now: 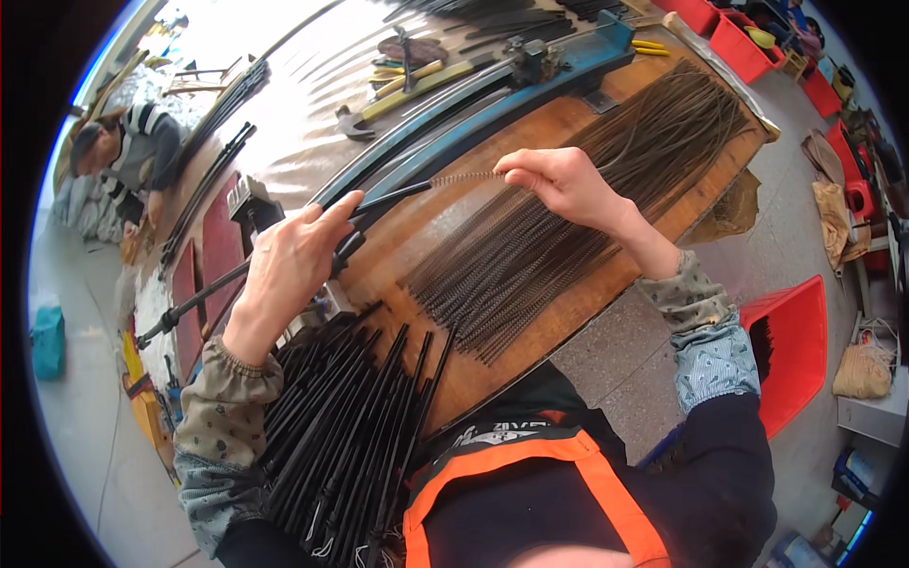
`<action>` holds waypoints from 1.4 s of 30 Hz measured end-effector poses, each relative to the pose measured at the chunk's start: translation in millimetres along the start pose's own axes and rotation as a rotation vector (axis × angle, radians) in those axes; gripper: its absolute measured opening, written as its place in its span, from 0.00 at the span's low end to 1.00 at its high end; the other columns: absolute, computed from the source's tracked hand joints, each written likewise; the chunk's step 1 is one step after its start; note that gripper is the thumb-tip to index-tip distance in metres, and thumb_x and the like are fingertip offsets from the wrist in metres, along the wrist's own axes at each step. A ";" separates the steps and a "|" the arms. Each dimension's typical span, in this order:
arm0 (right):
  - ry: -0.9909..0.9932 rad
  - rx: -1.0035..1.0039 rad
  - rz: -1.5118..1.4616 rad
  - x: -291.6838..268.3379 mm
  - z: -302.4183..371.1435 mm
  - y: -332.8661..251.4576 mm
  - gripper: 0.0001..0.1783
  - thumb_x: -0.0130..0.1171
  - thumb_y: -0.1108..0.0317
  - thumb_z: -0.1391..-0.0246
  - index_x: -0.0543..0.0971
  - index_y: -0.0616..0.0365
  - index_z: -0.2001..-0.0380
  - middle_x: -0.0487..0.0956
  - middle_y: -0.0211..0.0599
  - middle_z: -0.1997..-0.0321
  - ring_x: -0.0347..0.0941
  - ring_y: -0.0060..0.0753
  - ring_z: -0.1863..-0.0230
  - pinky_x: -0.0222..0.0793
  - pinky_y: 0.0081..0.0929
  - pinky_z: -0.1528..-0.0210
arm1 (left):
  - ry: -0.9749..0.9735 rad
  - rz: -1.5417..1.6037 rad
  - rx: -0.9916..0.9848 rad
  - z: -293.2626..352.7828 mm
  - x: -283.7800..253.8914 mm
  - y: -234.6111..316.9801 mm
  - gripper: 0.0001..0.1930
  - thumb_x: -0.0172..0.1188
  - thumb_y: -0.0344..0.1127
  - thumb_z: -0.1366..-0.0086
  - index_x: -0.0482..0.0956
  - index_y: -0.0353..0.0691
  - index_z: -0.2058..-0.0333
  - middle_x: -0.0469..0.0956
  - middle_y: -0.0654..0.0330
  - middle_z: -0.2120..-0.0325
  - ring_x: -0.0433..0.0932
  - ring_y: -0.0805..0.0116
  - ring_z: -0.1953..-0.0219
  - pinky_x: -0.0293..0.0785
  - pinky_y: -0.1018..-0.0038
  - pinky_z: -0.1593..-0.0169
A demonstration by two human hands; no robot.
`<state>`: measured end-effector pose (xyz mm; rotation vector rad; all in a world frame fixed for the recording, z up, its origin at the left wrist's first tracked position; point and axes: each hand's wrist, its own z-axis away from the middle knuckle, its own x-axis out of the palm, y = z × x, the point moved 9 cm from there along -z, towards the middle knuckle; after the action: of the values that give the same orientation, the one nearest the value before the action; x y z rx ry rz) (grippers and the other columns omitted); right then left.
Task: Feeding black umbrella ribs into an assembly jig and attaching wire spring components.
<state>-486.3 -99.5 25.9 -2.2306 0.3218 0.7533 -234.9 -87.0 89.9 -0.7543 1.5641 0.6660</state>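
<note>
My left hand [289, 260] is closed around a slim black tube [396, 199] that slants up to the right, its other end reaching out to the lower left. Between the thumb and fingertips of my right hand [566, 189] is the end of a thin coil spring [462, 178]. The spring stretches leftward to the open tip of the tube; how far it reaches inside is hidden. Below my right hand, a wide pile of long dark springs [530, 256] lies on the wooden table [701, 204]. Under my left forearm fans a heap of black tubes [355, 435].
A long blue metal rail [473, 133] crosses the table beyond my hands. Past it lie a hammer [355, 123] and yellow-handled pliers [649, 45]. A red bin [791, 355] stands at the right. Another person [147, 142] works at the far left.
</note>
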 end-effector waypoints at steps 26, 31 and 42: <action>0.263 -0.025 0.325 35.5 -17.8 -54.7 0.30 0.65 0.56 0.44 0.74 0.56 0.40 0.76 0.31 0.75 0.74 0.31 0.77 0.74 0.29 0.72 | 0.160 -0.041 0.035 38.2 -15.1 6.0 0.21 0.57 0.24 0.37 0.72 0.36 0.45 0.73 0.52 0.70 0.75 0.54 0.65 0.73 0.61 0.63; 0.251 -0.196 0.071 25.3 -25.9 -61.4 0.22 0.63 0.63 0.43 0.79 0.52 0.45 0.77 0.31 0.75 0.73 0.30 0.69 0.73 0.28 0.67 | 0.210 -0.019 -0.046 72.4 -35.0 -22.6 0.19 0.56 0.22 0.38 0.74 0.36 0.47 0.74 0.50 0.70 0.75 0.52 0.67 0.72 0.59 0.63; 0.438 -0.391 0.076 85.0 -44.1 -122.6 0.22 0.60 0.52 0.40 0.79 0.48 0.46 0.72 0.22 0.85 0.66 0.15 0.85 0.64 0.17 0.84 | 0.279 0.086 -0.054 98.2 -43.7 -16.6 0.21 0.60 0.22 0.38 0.78 0.44 0.46 0.72 0.52 0.74 0.75 0.55 0.73 0.71 0.61 0.68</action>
<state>-346.5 -46.8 69.3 -2.7660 0.5074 0.3779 -157.9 -17.0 121.5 -0.8518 1.8471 0.6905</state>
